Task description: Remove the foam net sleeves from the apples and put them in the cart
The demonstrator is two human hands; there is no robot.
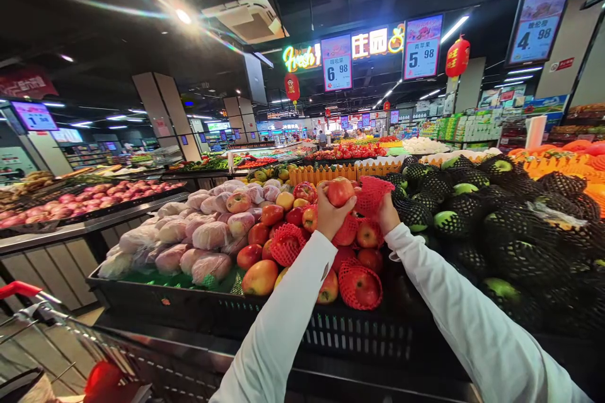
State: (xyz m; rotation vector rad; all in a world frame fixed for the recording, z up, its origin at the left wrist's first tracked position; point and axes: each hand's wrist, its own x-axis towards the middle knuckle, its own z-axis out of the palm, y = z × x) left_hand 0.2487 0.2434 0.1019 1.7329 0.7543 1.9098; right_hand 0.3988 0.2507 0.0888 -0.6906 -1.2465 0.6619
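Left hand [331, 211] gripping apple [341, 191], right hand [387, 214] pinching red foam net [373, 194], frame centre; loose grip risks dropping apple onto pile [302, 227]

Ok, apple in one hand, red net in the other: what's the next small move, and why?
Probably slide the net in the right hand over the apple held up by the left hand. The apple looks bare, the net empty, and both hang close together above the pile of apples.
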